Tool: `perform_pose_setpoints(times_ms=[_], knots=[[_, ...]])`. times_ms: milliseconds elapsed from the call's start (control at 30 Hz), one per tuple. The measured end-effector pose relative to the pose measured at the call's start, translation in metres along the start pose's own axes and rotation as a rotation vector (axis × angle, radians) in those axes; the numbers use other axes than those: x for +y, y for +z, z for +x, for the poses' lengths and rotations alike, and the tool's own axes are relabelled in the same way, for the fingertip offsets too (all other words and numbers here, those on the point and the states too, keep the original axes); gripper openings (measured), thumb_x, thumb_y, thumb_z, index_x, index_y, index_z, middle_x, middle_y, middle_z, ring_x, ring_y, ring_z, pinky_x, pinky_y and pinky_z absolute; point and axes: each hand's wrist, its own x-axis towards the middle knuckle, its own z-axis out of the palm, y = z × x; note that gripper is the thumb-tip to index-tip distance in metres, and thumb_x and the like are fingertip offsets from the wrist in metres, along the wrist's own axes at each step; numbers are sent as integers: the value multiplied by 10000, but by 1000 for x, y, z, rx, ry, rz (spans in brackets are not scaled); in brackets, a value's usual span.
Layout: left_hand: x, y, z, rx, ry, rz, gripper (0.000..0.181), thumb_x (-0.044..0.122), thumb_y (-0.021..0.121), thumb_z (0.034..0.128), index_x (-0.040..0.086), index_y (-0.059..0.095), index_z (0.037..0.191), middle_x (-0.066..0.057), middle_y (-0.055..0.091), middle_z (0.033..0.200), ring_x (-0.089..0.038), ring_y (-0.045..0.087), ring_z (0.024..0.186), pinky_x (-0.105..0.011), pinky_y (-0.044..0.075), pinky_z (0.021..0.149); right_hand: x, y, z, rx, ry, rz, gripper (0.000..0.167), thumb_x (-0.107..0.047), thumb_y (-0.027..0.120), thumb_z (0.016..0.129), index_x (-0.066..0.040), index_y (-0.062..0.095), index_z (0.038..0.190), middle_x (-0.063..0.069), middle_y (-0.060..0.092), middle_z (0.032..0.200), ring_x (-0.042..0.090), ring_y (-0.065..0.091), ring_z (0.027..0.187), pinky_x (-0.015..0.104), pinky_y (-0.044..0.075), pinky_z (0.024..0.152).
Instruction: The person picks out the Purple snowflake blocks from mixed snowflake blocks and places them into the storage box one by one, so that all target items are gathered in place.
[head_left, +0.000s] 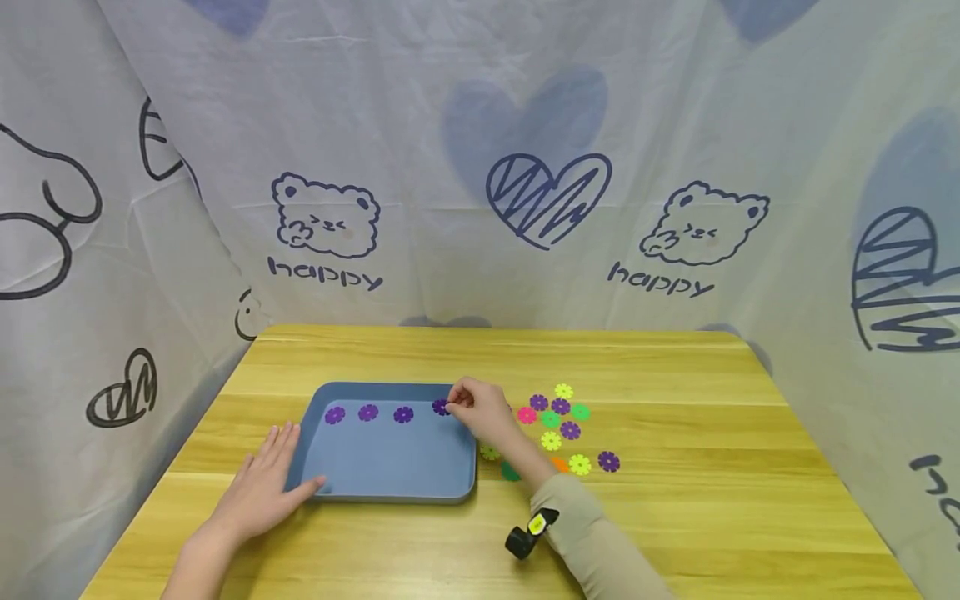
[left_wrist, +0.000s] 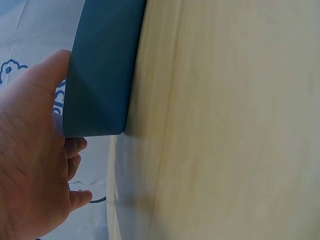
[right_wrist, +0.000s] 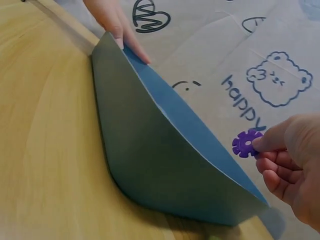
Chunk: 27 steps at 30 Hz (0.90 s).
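Observation:
My right hand [head_left: 483,408] pinches a purple notched plastic disc, a snowflake building piece [right_wrist: 245,144], between thumb and fingertips. It hovers over the back right corner of a blue-grey tray [head_left: 390,467]. Three purple discs [head_left: 367,412] lie spaced in a row along the tray's back side. The left hand [head_left: 262,483] rests at the tray's front left corner, its fingers lying straight along the left side. Its thumb [left_wrist: 57,65] touches the tray's rim in the left wrist view.
Loose discs in yellow-green, green, pink, orange and purple [head_left: 570,430] lie scattered on the wooden table [head_left: 690,500] right of the tray, some partly hidden by the right forearm. A printed cloth [head_left: 435,233] hangs behind the table and at its sides.

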Motion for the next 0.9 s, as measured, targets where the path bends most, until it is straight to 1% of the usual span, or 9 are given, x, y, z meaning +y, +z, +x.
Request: perform_pose_setpoints(times_ms=[100,200,333,433,533,700,800,900], knots=[[0,0,0,-1,4,-3,977,588,557,908,-51,163,1533,-298,175,1587,-468,127,1479,-731,148,1111,-4,10,4,-20,-8,-43,51,-99,689,890,-97,655,852,9,641,754,63,535,660,160,469,558],[-1,0,1,-4,2,-2,979,590,556,908,-47,158,1536,-291,168,1592,-461,119,1484,-725,142,1118,-6,20,7,-22,-15,-111,52,-91,691,882,-105,653,849,1,634,745,63,526,654,162,461,560],[-3,1,2,-8,1,1,982,592,553,909,-43,149,1538,-288,161,1594,-460,112,1486,-723,137,1120,-5,33,8,-7,-12,-256,72,-122,708,871,-141,651,831,-20,643,754,72,520,694,162,441,597],[-3,2,2,-12,2,6,983,597,548,910,-39,142,1541,-289,160,1594,-461,113,1486,-724,138,1119,-3,39,7,9,2,-337,90,-146,719,866,-163,648,813,-35,637,757,86,508,732,166,429,612],[-3,2,1,-15,0,7,984,599,544,911,-34,136,1543,-288,159,1595,-462,114,1485,-723,138,1120,-3,43,6,27,17,-374,100,-145,719,862,-167,643,801,-38,613,743,99,487,734,175,418,591],[-3,0,1,-15,-1,4,979,593,544,914,-39,136,1541,-291,159,1593,-462,112,1485,-724,139,1118,-4,46,7,65,5,-459,105,-128,706,862,-149,638,785,-27,622,725,121,470,701,192,411,565],[-2,0,1,-14,1,6,976,589,544,916,-42,138,1540,-294,161,1591,-464,112,1485,-724,141,1117,-3,48,8,104,0,-504,105,-113,711,854,-130,635,783,-7,655,746,143,496,719,214,451,590],[-2,0,1,-15,-1,10,973,584,546,917,-45,141,1539,-293,162,1591,-465,115,1484,-723,144,1118,-1,50,7,142,-1,-498,100,-101,714,850,-112,627,802,20,672,795,170,537,773,242,500,645]])
